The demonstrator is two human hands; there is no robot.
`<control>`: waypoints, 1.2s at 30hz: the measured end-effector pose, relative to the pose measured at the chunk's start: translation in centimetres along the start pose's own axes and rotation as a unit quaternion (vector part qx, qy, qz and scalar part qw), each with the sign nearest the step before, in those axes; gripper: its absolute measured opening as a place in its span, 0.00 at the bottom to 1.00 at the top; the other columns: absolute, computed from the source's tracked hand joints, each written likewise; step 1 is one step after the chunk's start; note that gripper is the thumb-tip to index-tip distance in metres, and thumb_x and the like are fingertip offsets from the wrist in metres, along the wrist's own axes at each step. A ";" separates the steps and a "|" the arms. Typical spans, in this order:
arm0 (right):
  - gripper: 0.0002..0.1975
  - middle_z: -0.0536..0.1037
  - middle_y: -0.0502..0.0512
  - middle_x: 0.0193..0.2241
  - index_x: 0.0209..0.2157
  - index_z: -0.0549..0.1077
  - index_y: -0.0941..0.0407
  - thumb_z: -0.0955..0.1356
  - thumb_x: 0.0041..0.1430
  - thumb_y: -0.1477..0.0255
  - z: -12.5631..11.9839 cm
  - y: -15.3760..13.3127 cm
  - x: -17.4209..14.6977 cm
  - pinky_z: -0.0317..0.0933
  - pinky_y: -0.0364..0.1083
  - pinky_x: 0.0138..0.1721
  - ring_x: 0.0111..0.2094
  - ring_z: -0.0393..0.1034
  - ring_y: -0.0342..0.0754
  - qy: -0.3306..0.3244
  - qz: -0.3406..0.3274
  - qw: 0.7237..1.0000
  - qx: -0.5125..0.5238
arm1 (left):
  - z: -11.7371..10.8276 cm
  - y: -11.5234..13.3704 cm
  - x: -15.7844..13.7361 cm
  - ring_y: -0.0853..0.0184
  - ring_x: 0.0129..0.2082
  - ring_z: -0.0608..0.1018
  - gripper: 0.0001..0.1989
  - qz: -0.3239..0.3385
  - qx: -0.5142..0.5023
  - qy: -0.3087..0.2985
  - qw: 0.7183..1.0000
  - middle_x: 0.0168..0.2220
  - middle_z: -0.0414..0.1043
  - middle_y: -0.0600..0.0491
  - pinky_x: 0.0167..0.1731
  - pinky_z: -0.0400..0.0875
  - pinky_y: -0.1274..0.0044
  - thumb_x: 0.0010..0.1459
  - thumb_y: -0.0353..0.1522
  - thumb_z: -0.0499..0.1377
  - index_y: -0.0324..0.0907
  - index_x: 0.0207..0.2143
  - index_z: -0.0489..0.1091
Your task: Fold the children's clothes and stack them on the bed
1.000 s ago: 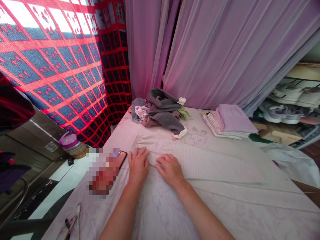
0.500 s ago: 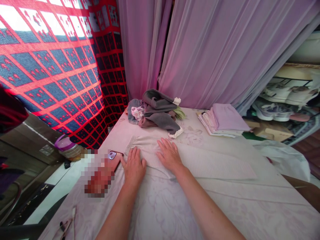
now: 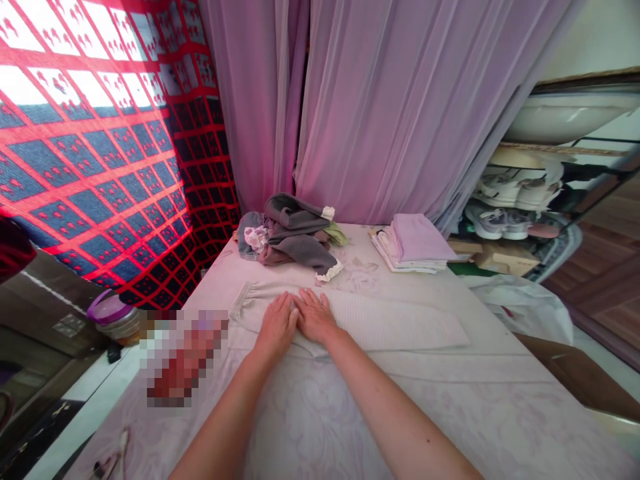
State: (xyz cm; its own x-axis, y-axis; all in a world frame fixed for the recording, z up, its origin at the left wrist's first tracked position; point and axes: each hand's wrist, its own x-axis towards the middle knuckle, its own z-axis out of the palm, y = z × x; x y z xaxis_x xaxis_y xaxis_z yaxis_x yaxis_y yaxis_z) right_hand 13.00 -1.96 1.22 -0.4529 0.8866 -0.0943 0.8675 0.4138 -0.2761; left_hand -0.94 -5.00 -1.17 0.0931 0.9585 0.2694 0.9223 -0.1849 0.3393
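Observation:
A pair of pale, ribbed trousers [image 3: 400, 323] lies flat across the table, folded lengthwise, with the gathered waistband at the left. My left hand [image 3: 277, 323] rests palm down on the cloth near the waist end, fingers stretched out. Right beside it, my right hand [image 3: 316, 317] also lies flat on the trousers, its fingers spread. The two hands touch or nearly touch at the thumbs. Neither hand grips the fabric.
Behind the trousers is a heap of crumpled dark clothes [image 3: 295, 230]. A folded stack topped with lilac cloth [image 3: 420, 237] sits at the back right. A blurred-out reddish object [image 3: 185, 363] lies at left on the patterned tablecloth [image 3: 310, 413]. Shoes [image 3: 500, 220] fill a rack at right.
My left hand has slid right along the trousers, away from the waistband, and now meets my right hand. The camera view has shifted to the right.

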 end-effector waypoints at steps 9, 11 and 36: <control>0.30 0.46 0.57 0.68 0.66 0.52 0.53 0.52 0.66 0.58 -1.6 10.0 -7.0 0.30 0.61 0.64 0.68 0.37 0.51 0.032 0.126 0.991 -0.027 | -1.0 0.1 1.2 0.48 0.67 0.48 0.32 -0.131 0.138 -0.118 0.975 0.69 0.44 0.43 0.60 0.44 0.51 0.63 0.46 0.43 0.42 0.66 0.52; 0.29 0.46 0.56 0.68 0.66 0.52 0.52 0.52 0.67 0.58 -1.8 12.6 -9.2 0.31 0.61 0.64 0.68 0.37 0.51 0.052 0.165 0.984 -0.040 | -1.2 0.1 1.4 0.46 0.67 0.48 0.34 -0.147 0.144 -0.134 0.969 0.69 0.43 0.42 0.60 0.44 0.50 0.62 0.48 0.42 0.42 0.66 0.51; 0.21 0.65 0.58 0.60 0.53 0.71 0.54 0.56 0.64 0.70 -2.1 20.7 -15.5 0.48 0.56 0.58 0.61 0.56 0.53 0.266 0.363 0.893 -0.014 | 2.1 8.2 1.4 0.53 0.67 0.52 0.31 0.033 0.155 -0.133 0.978 0.68 0.49 0.46 0.62 0.45 0.58 0.62 0.46 0.49 0.46 0.64 0.55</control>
State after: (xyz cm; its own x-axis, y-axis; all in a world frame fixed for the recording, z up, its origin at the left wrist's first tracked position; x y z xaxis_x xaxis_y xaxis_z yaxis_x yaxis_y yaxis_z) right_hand 38.39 -6.76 -1.04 0.3861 0.8931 0.2310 0.9011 -0.3116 -0.3014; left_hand 7.54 -4.71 0.10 0.2121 0.9770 0.0225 0.9767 -0.2127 0.0290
